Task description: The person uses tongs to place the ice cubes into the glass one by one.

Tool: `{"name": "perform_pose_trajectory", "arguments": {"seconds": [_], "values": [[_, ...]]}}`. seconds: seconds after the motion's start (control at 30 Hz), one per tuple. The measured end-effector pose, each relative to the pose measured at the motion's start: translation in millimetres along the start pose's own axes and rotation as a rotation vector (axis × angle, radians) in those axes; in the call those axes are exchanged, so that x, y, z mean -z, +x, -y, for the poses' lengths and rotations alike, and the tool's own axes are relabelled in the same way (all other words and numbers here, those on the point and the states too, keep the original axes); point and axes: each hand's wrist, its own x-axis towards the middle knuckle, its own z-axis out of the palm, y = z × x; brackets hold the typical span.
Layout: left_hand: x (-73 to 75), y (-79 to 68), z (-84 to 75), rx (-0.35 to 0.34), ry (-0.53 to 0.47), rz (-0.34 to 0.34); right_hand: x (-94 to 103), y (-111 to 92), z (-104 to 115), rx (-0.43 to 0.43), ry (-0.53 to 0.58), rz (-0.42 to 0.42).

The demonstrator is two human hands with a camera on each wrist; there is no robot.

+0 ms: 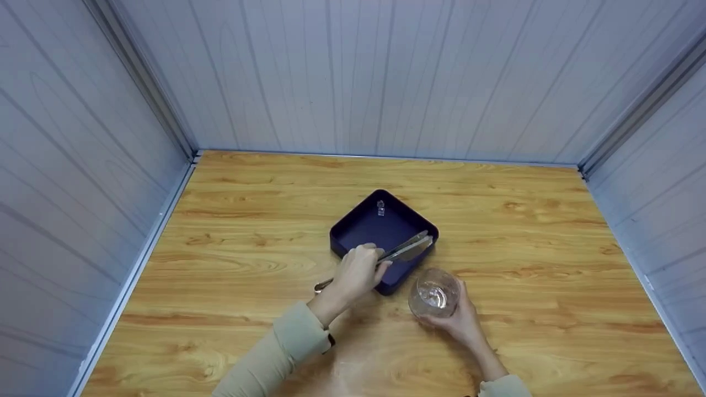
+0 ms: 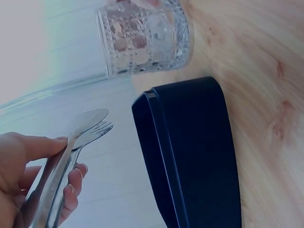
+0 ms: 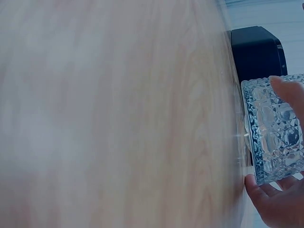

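A dark blue square tray (image 1: 353, 230) sits mid-table, seen from its side in the left wrist view (image 2: 199, 152). My left hand (image 1: 358, 273) grips a metal knife and fork together (image 1: 405, 249), their tips over the tray's near right part; both tips show in the left wrist view (image 2: 88, 126). My right hand (image 1: 460, 320) holds a clear cut-glass tumbler (image 1: 434, 292) upright on the table just right of the tray's near corner. The tumbler (image 3: 275, 128) and a thumb on it fill the right wrist view's right edge. A tiny clear object (image 1: 380, 208) lies in the tray's far corner.
The wooden table (image 1: 524, 231) is boxed in by pale panelled walls (image 1: 386, 77) at the back and both sides. Bare wood spreads left, right and behind the tray.
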Motion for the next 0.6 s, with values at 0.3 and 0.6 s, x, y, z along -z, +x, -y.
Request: {"name": "perform_pose_trajectory", "arguments": {"seconds": [0.3, 0.6], "values": [[5.6, -11.9, -11.2, -0.075, -0.014, 0.001, -2.6, 4, -33, 0.000, -0.022, 0.014], [12.4, -18.7, -22.7, -0.124, 0.016, 0.047, -0.2, 2, -16, -0.008, -0.008, 0.023]]}}
